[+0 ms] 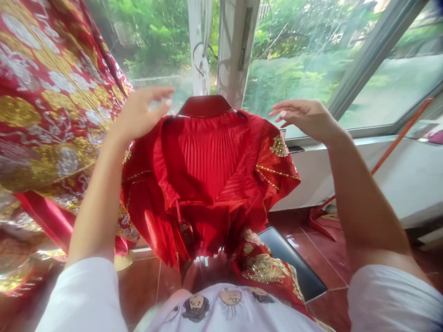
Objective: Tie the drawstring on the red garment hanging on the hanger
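From my end: white shirt (221, 320) up close, glossy reddish floor tiles (141, 276) below, with a dark flat panel (294, 263) lying there. I've got the red garment (214, 147) hanging mid-view on its hanger (206, 106), left hand (141, 110) and right hand (306, 117) by its shoulders, fingers loosely apart. Behind, window frame (232, 55), then leafy greenery (311, 32).

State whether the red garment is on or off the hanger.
On: the red garment hangs from the hanger, whose middle shows above its neckline.
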{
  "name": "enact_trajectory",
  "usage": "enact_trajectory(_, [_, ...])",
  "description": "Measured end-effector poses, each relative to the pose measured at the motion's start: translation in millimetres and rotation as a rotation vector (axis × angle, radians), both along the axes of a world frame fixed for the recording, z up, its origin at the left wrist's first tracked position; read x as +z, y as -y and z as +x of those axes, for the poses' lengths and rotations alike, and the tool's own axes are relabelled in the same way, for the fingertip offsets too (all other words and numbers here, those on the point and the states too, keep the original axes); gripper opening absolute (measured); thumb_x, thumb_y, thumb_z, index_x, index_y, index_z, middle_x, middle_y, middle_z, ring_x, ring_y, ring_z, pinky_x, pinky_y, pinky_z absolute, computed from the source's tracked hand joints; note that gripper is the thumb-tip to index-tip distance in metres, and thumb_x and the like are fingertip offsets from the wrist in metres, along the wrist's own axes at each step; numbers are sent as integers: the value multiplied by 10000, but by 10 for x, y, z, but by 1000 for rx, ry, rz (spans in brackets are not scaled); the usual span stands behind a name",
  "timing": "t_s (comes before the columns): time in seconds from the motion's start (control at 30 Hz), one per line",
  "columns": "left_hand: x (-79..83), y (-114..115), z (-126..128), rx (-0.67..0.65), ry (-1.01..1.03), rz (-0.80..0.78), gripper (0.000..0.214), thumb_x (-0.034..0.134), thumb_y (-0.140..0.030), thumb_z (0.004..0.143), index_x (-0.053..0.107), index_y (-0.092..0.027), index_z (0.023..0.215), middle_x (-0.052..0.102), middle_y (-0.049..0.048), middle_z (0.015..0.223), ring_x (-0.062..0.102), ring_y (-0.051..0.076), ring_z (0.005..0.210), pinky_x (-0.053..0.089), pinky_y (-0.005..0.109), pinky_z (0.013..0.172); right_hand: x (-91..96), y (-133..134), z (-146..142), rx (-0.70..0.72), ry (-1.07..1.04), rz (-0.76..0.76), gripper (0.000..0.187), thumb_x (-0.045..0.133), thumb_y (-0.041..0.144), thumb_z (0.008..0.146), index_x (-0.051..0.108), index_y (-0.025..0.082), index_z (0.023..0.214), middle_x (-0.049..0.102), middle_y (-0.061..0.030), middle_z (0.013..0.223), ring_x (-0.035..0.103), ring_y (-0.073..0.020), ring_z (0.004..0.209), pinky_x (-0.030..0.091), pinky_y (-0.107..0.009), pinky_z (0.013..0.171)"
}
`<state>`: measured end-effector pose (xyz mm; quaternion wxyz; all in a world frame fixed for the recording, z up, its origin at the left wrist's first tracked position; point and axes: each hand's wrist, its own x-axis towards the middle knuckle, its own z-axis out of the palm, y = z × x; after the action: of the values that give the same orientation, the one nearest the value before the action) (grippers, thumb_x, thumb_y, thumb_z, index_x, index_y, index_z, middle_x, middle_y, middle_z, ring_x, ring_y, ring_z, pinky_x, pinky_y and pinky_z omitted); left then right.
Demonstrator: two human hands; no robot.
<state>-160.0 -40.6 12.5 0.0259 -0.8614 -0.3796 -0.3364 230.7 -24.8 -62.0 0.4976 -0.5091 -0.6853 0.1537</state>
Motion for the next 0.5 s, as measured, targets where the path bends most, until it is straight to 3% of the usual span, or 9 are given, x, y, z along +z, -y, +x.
enact_trajectory(0.1, [-188, -38, -280, -59, 19, -287, 388, 477, -657, 853, 627, -447, 1142, 641, -274, 1151, 501, 167, 1013, 429, 236, 915, 169, 52, -155, 207, 129, -9, 524, 663, 31, 770, 627, 194, 1266, 640, -50, 1232, 608, -104, 1000, 489, -199, 824])
enact_trajectory(0.17, [-284, -76, -312, -58, 60, -314, 377, 474, -718, 818, 678, -439, 969, 695, -252, 901, 462, 151, 869, 425, 240, 750, 206, 14, -263, 175, 163, 1, 417, 687, 49, 752, 699, 153, 1156, 691, -46, 1119, 617, -105, 905, 486, -204, 797])
enact_trajectory(0.23, [-335, -106, -273, -4, 101, -259, 479, 444, -786, 785, 648, -358, 715, 608, -161, 588, 351, 127, 722, 327, 238, 600, 216, -39, -349, 124, 135, 65, 257, 690, 111, 773, 746, 106, 1024, 724, -51, 964, 597, -98, 755, 479, -214, 698])
enact_trajectory(0.3, [-351, -121, -212, 52, 122, -217, 668, 369, -903, 702, 496, -269, 537, 395, -52, 401, 245, 129, 676, 196, 232, 527, 233, -83, -425, 105, 136, 140, 159, 701, 145, 777, 761, 96, 916, 722, -35, 836, 557, -87, 670, 446, -210, 619])
enact_trajectory(0.4, [-343, -133, -155, 111, 192, -208, 799, 193, -1023, 536, 344, -239, 507, 211, 20, 371, 214, 141, 702, 97, 199, 519, 283, -137, -549, 97, 109, 214, 69, 685, 116, 798, 748, 114, 826, 699, -7, 773, 535, -70, 665, 416, -192, 614])
enact_trajectory(0.5, [-309, -193, -160, 175, 235, -215, 772, 232, -1009, 573, 327, -244, 528, 218, 11, 391, 208, 142, 691, 104, 201, 530, 326, -187, -646, 115, 18, 191, 69, 644, 98, 840, 707, 105, 814, 658, 5, 734, 509, -50, 635, 392, -175, 594])
